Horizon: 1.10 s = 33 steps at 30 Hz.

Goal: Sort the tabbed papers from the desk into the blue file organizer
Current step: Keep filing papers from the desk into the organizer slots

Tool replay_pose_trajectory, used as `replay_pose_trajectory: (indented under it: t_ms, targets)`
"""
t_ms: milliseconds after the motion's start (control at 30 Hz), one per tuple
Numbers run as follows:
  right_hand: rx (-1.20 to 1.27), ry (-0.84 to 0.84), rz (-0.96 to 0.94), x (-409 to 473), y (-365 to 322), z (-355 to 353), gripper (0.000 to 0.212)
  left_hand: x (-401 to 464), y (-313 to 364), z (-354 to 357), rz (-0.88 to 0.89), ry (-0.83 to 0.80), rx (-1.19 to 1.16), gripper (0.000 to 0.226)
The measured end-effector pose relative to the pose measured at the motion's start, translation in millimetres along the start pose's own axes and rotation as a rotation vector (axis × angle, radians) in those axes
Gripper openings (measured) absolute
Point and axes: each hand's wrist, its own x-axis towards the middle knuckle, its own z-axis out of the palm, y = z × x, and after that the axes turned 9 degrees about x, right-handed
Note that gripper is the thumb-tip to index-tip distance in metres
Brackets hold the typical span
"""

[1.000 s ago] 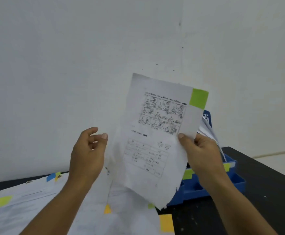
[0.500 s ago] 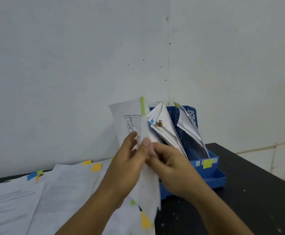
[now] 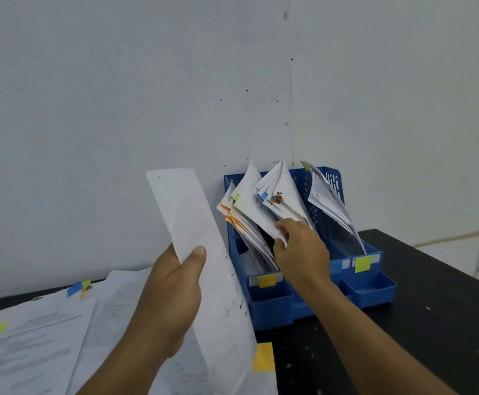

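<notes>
My left hand (image 3: pixel 175 283) holds a white sheet (image 3: pixel 201 252) upright by its left edge, thumb on the front; I see its back, and its tab is hidden. My right hand (image 3: pixel 298 252) reaches into the blue file organizer (image 3: pixel 269 306) against the wall, fingers on the leaning papers (image 3: pixel 255 209) of the middle slot. The organizer's slots hold bundles with orange, blue and green tabs. Its front bears a yellow label (image 3: pixel 266 281) and a green-yellow label (image 3: pixel 362 264). More tabbed papers (image 3: pixel 33 337) lie spread on the desk at the left.
The black desk (image 3: pixel 432 323) stands against a white wall. A yellow tab (image 3: pixel 264 356) sticks out from a sheet near the middle front. Blue and green tabs (image 3: pixel 79 287) mark the far edge of the pile. The desk's right edge runs past the organizer.
The sheet passed from both hands to my left hand alone and turned edge-on, then back side out. My right hand let go and moved into the organizer's papers.
</notes>
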Motion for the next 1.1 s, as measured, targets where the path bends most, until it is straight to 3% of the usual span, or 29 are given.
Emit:
replay_pose_trajectory:
  t_ms: [100, 167, 300, 500, 700, 1000, 1100]
  targets:
    - [-0.292, -0.145, -0.078, 16.6, 10.8, 9.0, 0.047, -5.3, 14.5, -1.9, 0.012, -0.059, 0.029, 0.012]
    - [-0.355, -0.157, -0.113, 26.4, 12.8, 13.9, 0.053, -7.4, 21.6, -1.6, 0.005, -0.106, 0.033, 0.01]
    - [-0.455, -0.094, -0.202, 45.2, 17.0, 15.9, 0.03, -2.9, 29.7, -0.1, 0.015, -0.163, 0.0, 0.015]
    - [-0.179, -0.035, -0.008, 65.3, 30.6, -6.8, 0.024, 7.0, 48.5, 1.5, 0.03, -0.203, -0.11, 0.017]
    - [-0.126, -0.084, 0.118, 76.3, 45.8, -23.0, 0.008, 23.3, 66.9, 16.3, 0.061, -0.27, -0.131, 0.019]
    - [-0.113, -0.135, 0.112, 89.9, 53.7, -36.4, 0.027, 78.9, 66.6, 57.9, -0.02, -0.127, 0.145, 0.021]
    - [-0.073, -0.139, 0.142, 91.5, 56.3, -41.9, 0.023, 90.6, 70.5, 54.2, -0.042, -0.099, 0.137, 0.019]
